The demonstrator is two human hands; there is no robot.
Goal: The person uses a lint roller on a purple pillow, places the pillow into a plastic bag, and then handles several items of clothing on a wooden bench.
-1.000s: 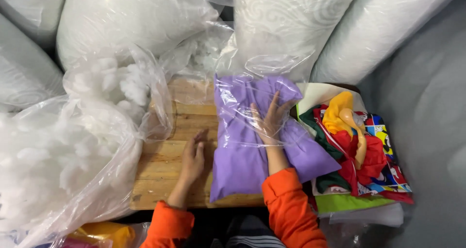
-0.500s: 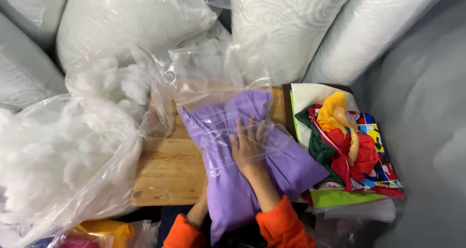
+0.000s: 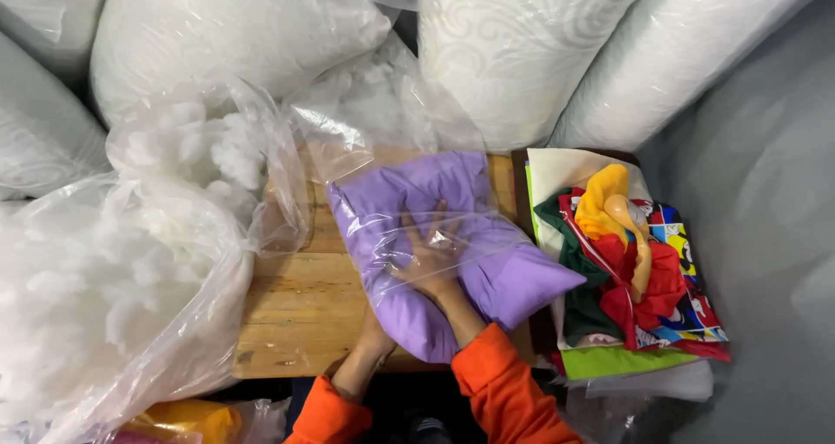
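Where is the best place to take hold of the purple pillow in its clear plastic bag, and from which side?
Probably the pillow's near end, from the person's side. The purple pillow lies flat on the wooden table, with that end at the table's front edge. The right hand presses flat on top and the left hand is under that end. The clear plastic bag looks loose and slippery.
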